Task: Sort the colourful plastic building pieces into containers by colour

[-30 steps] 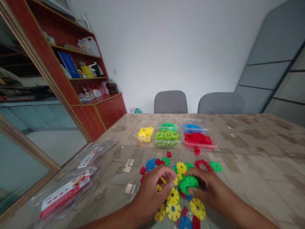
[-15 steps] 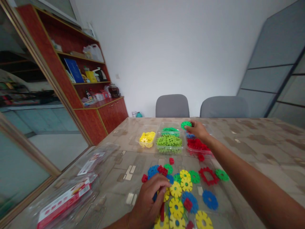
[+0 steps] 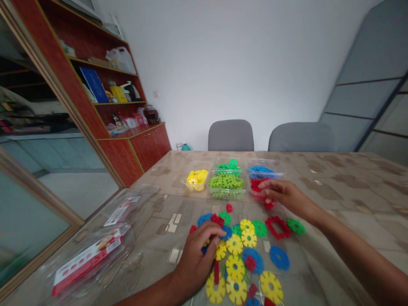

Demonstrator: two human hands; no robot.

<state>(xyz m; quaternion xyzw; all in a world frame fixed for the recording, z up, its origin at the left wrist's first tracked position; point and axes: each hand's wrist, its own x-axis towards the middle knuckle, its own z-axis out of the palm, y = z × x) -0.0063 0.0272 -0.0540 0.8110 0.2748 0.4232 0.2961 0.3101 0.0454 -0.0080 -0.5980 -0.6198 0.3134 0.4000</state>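
Left hand at the loose pieces, right hand at the red tray

Take the scattered pieces as the dial's centre, with twelve pointing away from the person. At nine o'clock the left hand (image 3: 196,253) rests with fingers curled in, its fingertips among the pieces; whether it grips one cannot be told. The right hand (image 3: 288,197) is out at one o'clock, its fingertips in front of the red pieces (image 3: 256,187) in their clear tray. Its thumb and fingers bend towards each other, and whether anything sits between them cannot be told.

The loose slotted discs lie flat on the patterned table (image 3: 338,191), some overlapping. A yellow disc (image 3: 235,267) is near the middle, a blue disc (image 3: 279,258) lies apart at three, and a red frame (image 3: 278,227) and a green disc (image 3: 296,226) sit side by side at two.

Further out, yellow pieces (image 3: 196,178) fill a tray at eleven. Lime pieces (image 3: 227,182) stand near twelve, with darker green pieces (image 3: 228,170) behind them. Blue pieces (image 3: 261,171) lie behind the red ones, between twelve and one. Well off at nine is a plastic package (image 3: 89,260).
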